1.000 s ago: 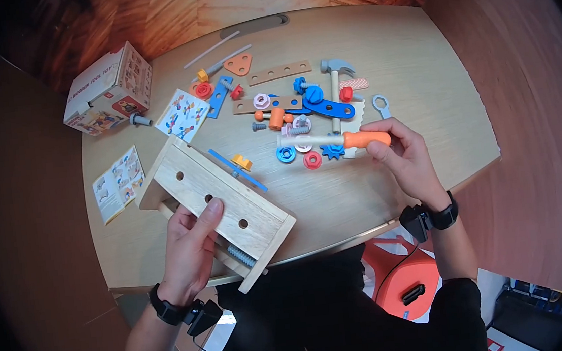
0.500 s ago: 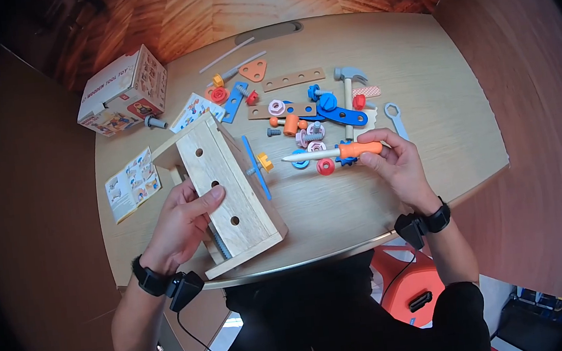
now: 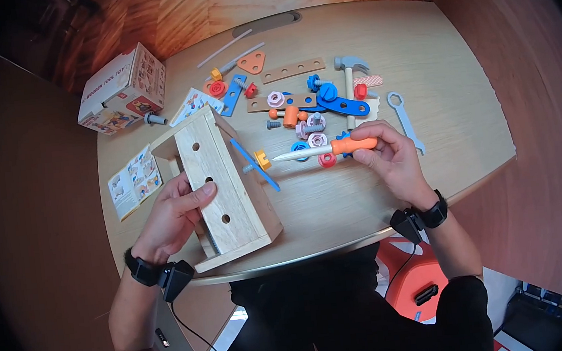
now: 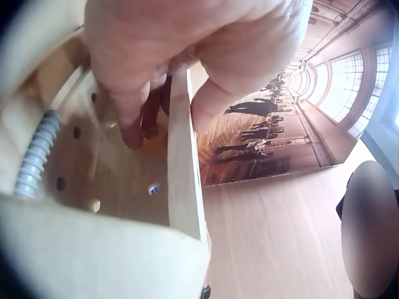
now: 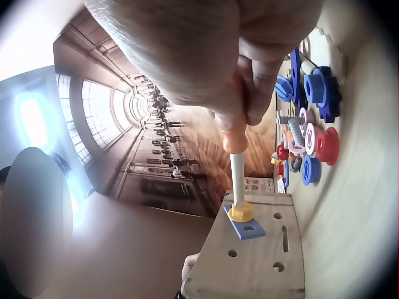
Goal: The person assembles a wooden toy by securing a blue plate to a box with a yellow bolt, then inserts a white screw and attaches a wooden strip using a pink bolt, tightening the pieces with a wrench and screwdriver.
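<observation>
Tan table (image 3: 451, 118) beneath, wooden box (image 3: 233, 193) gripped over it in my left hand (image 3: 173, 216): brace that firmly! My right hand (image 3: 391, 158) pinches the orange screwdriver (image 3: 344, 146); at the blue strip (image 3: 271, 181), I want the tip dead square to the yellow bolt (image 3: 261, 159).

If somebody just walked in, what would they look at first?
Probably the orange-handled screwdriver in the right hand, pointing at a yellow bolt. Next, perhaps, the big wooden box with round holes, gripped by the left hand at the near left of the table. Beyond them, colourful toy pieces lie scattered beside a hammer.
</observation>
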A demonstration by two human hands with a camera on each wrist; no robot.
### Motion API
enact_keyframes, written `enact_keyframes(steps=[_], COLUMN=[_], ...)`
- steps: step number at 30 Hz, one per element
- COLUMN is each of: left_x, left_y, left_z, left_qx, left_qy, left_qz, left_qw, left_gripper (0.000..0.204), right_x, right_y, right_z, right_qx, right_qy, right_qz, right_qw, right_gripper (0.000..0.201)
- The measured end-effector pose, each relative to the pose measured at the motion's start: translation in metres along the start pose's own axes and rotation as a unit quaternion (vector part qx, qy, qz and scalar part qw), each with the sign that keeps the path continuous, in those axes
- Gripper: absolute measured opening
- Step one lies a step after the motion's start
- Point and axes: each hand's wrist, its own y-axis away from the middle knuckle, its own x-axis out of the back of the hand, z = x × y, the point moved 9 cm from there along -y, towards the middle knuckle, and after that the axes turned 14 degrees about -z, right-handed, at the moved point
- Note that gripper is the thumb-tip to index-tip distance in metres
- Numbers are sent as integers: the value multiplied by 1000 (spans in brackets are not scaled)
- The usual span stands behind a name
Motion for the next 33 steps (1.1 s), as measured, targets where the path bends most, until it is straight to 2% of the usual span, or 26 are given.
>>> enact_keyframes(steps=[2,9,12,14,17,18,20,23,29,33], left_x=[0,4,0,-4,-9,-12,-15,-18,-22,-23], left_y=[1,8,15,16,19,19,21,23,23,22], left_z=[0,1,-2,-3,-5,-5,-6,-6,-12,-12], left_qx=[26,60,73,56,37,36,29,21,29,16], left_qy=[-8,-29,-12,3,17,19,31,32,1,-8], left_qz=[-34,-33,-36,-20,14,16,30,40,42,36], left_qw=[999,997,997,998,999,999,999,998,999,999], left_gripper=[42,47,49,48,47,47,46,47,47,47], right_x=[-5,-16,-21,-27,-36,-37,-41,-45,-40,-40], right_y=[-1,6,5,0,0,0,-2,-4,-6,-7], right_z=[-4,8,-10,-32,-34,-36,-28,-28,-17,-14], right_qx=[-2,-38,-23,-23,14,15,-80,-114,-37,-41], right_qy=[24,-28,45,276,328,328,334,281,223,200], right_qz=[-16,-30,-32,-51,-39,-42,-100,-151,-152,-156], right_qw=[1000,998,998,959,944,944,934,941,962,966], right_gripper=[30,31,26,22,20,20,20,26,32,31])
